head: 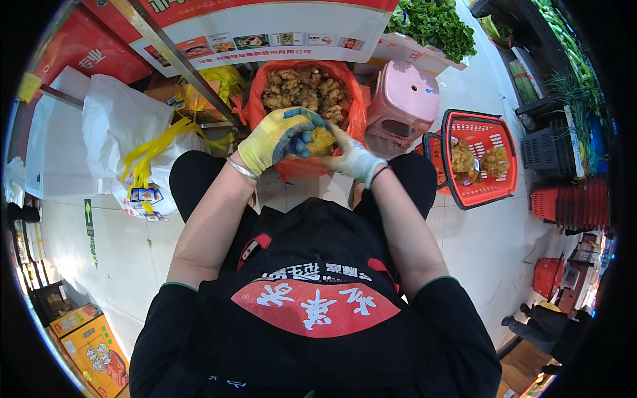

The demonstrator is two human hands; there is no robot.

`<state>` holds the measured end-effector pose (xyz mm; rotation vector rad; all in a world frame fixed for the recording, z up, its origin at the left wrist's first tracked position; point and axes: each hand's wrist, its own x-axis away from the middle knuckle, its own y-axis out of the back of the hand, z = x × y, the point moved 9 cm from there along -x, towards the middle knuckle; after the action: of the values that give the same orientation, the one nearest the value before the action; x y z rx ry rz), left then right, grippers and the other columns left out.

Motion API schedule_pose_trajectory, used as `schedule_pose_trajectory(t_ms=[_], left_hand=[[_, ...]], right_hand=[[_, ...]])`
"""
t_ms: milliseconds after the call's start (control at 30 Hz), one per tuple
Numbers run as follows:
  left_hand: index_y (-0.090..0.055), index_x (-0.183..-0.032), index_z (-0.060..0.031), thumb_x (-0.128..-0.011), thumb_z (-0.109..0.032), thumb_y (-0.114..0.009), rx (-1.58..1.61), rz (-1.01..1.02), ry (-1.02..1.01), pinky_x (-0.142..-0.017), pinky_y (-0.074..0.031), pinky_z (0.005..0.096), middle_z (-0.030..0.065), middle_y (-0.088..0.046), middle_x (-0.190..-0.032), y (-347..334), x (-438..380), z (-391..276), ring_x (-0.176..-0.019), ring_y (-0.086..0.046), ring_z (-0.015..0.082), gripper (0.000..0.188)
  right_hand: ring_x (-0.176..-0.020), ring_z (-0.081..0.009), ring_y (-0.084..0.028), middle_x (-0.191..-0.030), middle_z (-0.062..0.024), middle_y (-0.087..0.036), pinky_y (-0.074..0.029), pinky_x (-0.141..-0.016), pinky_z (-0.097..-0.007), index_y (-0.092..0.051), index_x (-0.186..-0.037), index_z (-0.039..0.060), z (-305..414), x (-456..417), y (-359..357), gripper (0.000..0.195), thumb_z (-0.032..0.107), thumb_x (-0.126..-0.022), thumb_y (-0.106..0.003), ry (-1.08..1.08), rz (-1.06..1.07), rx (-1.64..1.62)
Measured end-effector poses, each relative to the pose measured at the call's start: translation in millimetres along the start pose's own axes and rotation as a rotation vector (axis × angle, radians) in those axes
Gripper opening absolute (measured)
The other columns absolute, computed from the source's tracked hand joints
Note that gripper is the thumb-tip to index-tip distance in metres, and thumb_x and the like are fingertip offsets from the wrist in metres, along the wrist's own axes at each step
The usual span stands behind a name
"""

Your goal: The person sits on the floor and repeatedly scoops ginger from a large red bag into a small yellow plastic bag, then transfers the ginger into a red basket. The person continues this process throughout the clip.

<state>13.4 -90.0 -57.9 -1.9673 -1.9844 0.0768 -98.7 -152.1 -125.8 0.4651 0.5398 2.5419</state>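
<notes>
My left hand (284, 135), in a yellow glove with a blue coated palm, grips a yellow mesh bag (320, 141). The bag seems to have ginger in it, but fingers cover much of it. On its other side my right hand (352, 155), in a white and yellow glove, holds the same bag. Just beyond both hands stands an open red plastic sack (359, 102) full of ginger root (303, 89). My hands hide the sack's near part.
At right, a red shopping basket (508, 191) holds several netted bags of ginger (494, 161). A pink plastic stool (405, 94) stands beside the sack. Yellow mesh bags (144, 158) with tags hang over a white plastic bag (124, 107) at left. A metal post (171, 52) rises nearby.
</notes>
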Motion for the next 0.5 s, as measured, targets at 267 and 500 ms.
schedule_pose_trajectory(t_ms=[267,500], left_hand=[[-0.057,-0.121,0.0002,-0.096,-0.021,-0.049,0.044,-0.178,-0.090,-0.055,-0.047,0.0165,0.0025,-0.060,-0.084,10.8,20.1,-54.4,-0.059,-0.055,0.0051,0.034],[-0.044,-0.133,0.0016,-0.078,-0.011,-0.064,-0.595,-0.095,-0.403,-0.102,-0.038,0.0349,0.0174,-0.047,-0.135,11.5,48.4,-58.7,-0.121,-0.049,0.0267,0.060]], right_hand=[[-0.070,-0.0115,-0.053,-0.087,-0.0045,-0.063,-0.047,-0.065,-0.0244,-0.055,-0.122,0.0007,72.3,-6.5,5.5,0.031,0.005,-0.094,-0.045,0.241,-0.196,-0.460],[-0.077,-0.0103,-0.062,-0.091,-0.0063,-0.065,-0.051,-0.064,-0.0226,-0.056,-0.115,-0.0023,121.7,11.7,20.0,0.030,0.022,-0.098,-0.048,0.135,-0.007,-0.820]])
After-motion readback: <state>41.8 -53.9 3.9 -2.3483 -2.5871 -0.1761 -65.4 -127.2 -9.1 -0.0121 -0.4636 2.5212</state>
